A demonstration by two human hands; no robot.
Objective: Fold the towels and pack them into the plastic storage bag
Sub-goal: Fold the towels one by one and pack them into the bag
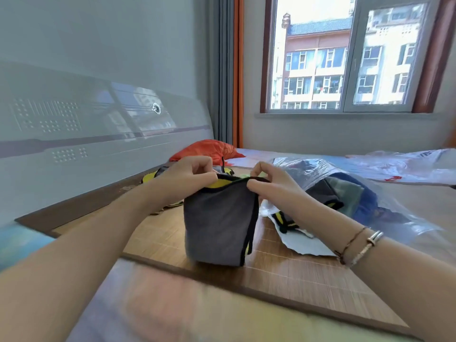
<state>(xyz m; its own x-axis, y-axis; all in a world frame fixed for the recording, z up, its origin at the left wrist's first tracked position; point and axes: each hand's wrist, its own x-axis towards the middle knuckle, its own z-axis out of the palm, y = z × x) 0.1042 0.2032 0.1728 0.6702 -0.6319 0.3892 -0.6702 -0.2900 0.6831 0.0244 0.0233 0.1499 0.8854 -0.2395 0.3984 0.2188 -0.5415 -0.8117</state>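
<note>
Grey towel (218,225) hangs between left hand (190,176) and right hand (269,186), each pinching a top corner; storage bag (345,191) mouth just right, nearer right hand.

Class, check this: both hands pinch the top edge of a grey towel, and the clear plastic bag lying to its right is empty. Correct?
Not quite. The head view shows both hands, left and right, pinching the grey towel, but the plastic bag already holds folded towels.

Bright daylight floods in through the window (345,55), glaring; wide-angle edges warp and the foreground blurs.
</note>
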